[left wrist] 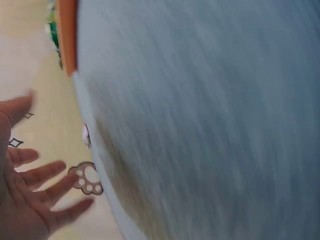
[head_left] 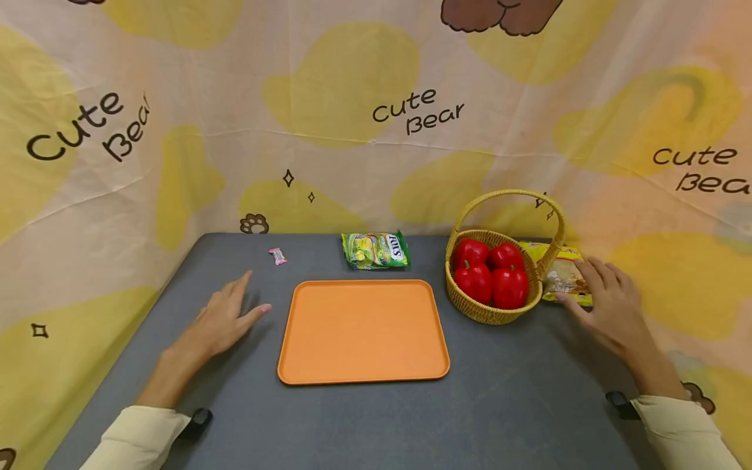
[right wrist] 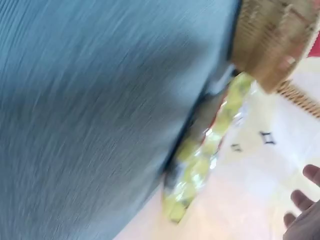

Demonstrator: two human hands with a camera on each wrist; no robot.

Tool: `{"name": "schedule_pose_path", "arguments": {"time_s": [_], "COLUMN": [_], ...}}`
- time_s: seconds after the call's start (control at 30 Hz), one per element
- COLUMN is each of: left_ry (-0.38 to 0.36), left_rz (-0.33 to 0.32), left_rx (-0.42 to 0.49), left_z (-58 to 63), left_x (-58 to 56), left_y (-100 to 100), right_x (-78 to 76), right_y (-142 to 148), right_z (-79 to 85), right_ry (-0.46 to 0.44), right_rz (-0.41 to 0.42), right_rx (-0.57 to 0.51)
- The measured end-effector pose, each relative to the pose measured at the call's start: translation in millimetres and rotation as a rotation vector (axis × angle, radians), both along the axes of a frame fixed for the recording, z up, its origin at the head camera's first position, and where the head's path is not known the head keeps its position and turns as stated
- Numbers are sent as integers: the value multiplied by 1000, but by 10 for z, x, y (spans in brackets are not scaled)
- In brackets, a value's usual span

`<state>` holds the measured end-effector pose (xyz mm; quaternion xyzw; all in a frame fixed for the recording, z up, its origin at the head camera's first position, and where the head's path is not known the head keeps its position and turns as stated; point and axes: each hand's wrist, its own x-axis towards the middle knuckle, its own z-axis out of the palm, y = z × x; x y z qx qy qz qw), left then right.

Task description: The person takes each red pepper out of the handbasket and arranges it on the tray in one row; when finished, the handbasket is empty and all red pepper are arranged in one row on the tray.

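Observation:
To the left of an orange tray (head_left: pixel 364 333), my left hand (head_left: pixel 217 320) hovers over the table with fingers extended and thumb spread, holding nothing. A small pink wrapped candy (head_left: pixel 278 255) lies beyond its fingertips. On the other side, my right hand (head_left: pixel 617 320) is spread near a yellow snack bag (head_left: pixel 565 277), its fingers overlapping the bag's right edge in the head view. In the right wrist view, the right hand's fingers (right wrist: pixel 301 200) appear apart from the bag (right wrist: pixel 200 155). A wicker basket (head_left: pixel 489 316) with several red bell peppers (head_left: pixel 474 282) partly hides the bag.
A green candy bag (head_left: pixel 376 250) lies behind the tray, near the back edge of the grey table (head_left: pixel 376 424). The basket's tall handle (head_left: pixel 510 192) arches upward. Behind and beside the table hangs a patterned cloth (head_left: pixel 329 85).

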<state>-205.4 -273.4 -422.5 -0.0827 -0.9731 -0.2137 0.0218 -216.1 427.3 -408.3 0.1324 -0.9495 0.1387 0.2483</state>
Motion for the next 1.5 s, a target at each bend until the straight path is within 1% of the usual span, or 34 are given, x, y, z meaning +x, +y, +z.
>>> {"name": "schedule_pose_path", "arguments": {"time_s": [0.1, 0.17, 0.23, 0.27, 0.37, 0.5, 0.7, 0.8, 0.93, 1.17, 1.33, 1.5], "left_ry": [16, 26, 26, 16, -14, -71, -172, -219, -277, -328, -362, -384], "left_rz": [-42, -51, -46, -36, -14, 2, 6, 7, 4, -3, 9, 15], "left_rx": [109, 159, 203, 222, 274, 337, 438, 505, 570, 622, 630, 625], "left_z": [-1, -1, -5, -8, -24, -68, -108, -111, -105, -95, -77, -89], "left_x": [1, 8, 14, 16, 12, -6, -53, -76, -96, -148, -179, -202], "left_y": [62, 114, 168, 193, 268, 354, 433, 457, 477, 479, 491, 500], "right_x": [6, -1, -1, -1, 7, -27, -171, -240, -306, -391, -426, -442], "right_y": [-148, -263, -382, -441, -625, -863, -1150, -1249, -1340, -1381, -1387, -1404], "right_z": [31, 67, 108, 129, 187, 230, 232, 222, 208, 177, 144, 136], "right_ry": [131, 200, 235, 235, 188, 71, -86, -152, -229, -306, -312, -330], "right_rz": [109, 162, 200, 209, 205, 198, 192, 176, 147, 115, 99, 89], "right_rx": [-49, -74, -95, -106, -125, -152, -162, -149, -126, -99, -95, -127]}}
